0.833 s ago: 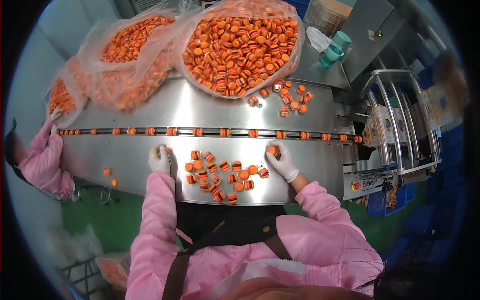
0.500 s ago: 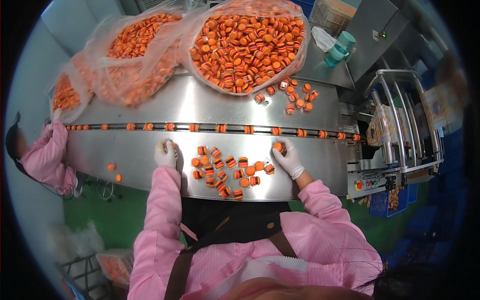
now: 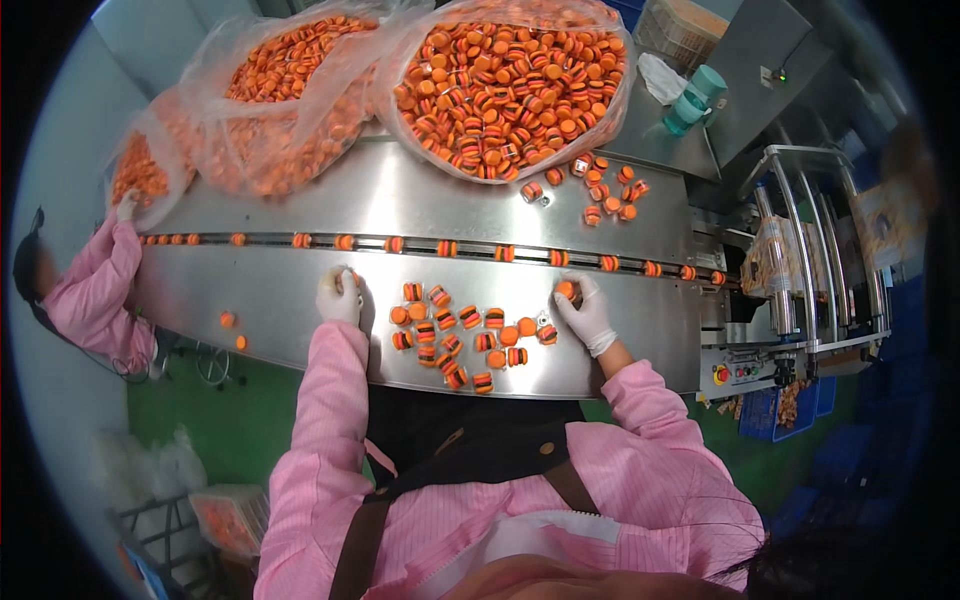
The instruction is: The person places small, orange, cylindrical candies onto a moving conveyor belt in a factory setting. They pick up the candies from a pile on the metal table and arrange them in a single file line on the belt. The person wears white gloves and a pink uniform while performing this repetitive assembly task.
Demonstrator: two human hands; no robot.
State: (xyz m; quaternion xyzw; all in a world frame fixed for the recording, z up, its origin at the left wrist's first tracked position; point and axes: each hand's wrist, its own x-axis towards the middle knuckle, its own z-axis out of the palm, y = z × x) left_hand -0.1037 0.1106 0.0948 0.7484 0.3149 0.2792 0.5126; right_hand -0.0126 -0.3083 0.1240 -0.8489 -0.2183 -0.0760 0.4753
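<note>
**Small orange pieces at the steel table**

On the steel table (image 3: 300, 310), a loose cluster of small round orange pieces (image 3: 470, 335) lay between the person's two gloved hands, just short of the near edge. Each piece looked like a little stacked disc, orange outside with a dark band through the middle. Judging by their size, they would be very light, and probably soft enough to crush or split apart under a hard pinch. A gentle grip with the fingertips on opposite sides of the rim seemed the safest hold.

The left hand (image 3: 338, 297) sat just left of the cluster, curled over one orange piece near the belt groove; whether the fingers were fully clamped on it could not be told. The right hand (image 3: 585, 312) sat just right of the cluster, its fingertips pinched on a single piece (image 3: 566, 290).

Beyond both hands ran a narrow conveyor track (image 3: 520, 254) carrying single pieces spaced in a row. Farther back stood open plastic bags (image 3: 510, 85) heaped with the same pieces. At the far left, another worker's sleeve (image 3: 95, 290) reached toward the track.
</note>
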